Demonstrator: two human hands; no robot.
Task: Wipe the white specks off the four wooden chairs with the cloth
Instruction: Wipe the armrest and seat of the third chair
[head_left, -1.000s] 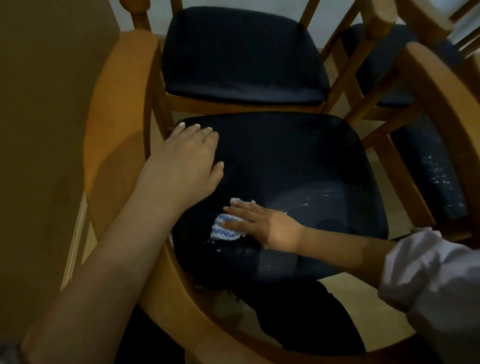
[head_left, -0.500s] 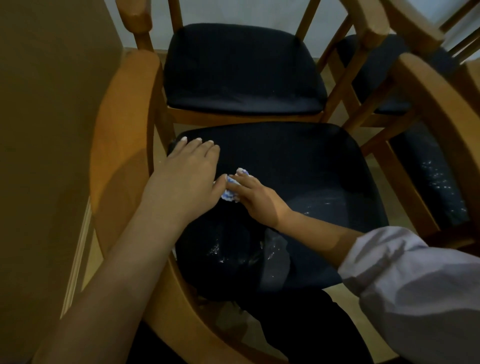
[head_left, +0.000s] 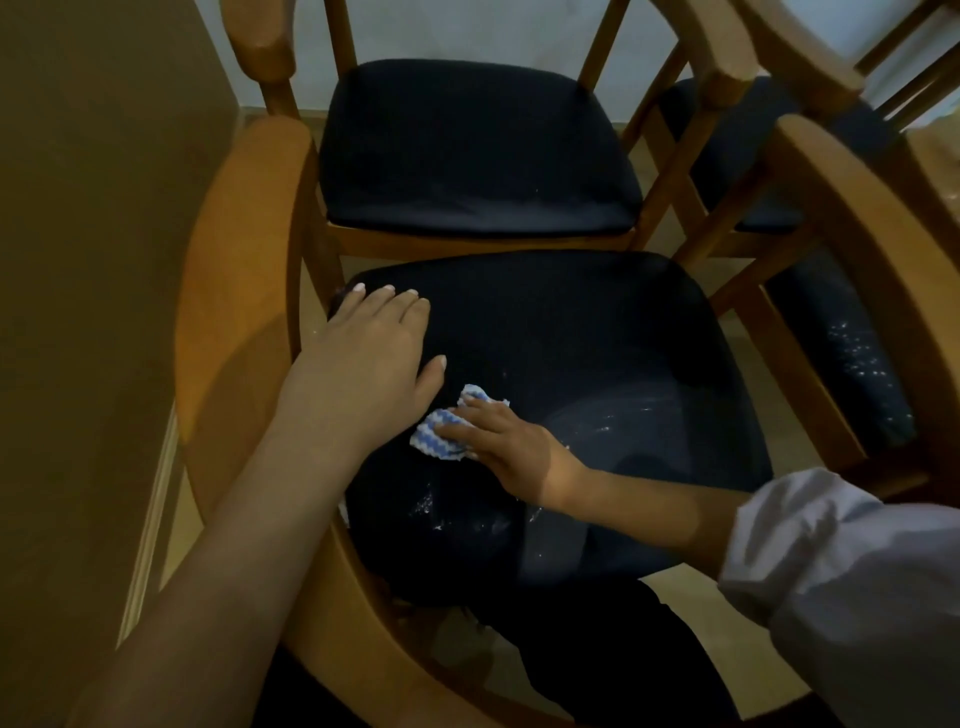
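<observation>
The nearest wooden chair has a dark blue seat cushion (head_left: 597, 332) with white specks (head_left: 613, 423) scattered over its right and front parts. My right hand (head_left: 506, 444) presses a small blue-and-white zigzag cloth (head_left: 441, 434) flat onto the cushion with straight fingers. My left hand (head_left: 371, 358) rests flat on the cushion's far left corner, fingers straight, just left of the cloth.
A second chair (head_left: 467, 150) stands directly behind, its cushion nearly clean. Two more chairs are on the right; the near one's cushion (head_left: 857, 364) carries many white specks. A brown wall (head_left: 93, 260) closes the left side. The curved wooden armrest (head_left: 234, 291) rings the seat.
My right hand has slid the cloth back toward me and slightly right, away from my left thumb. The left hand has stayed in place on the cushion.
</observation>
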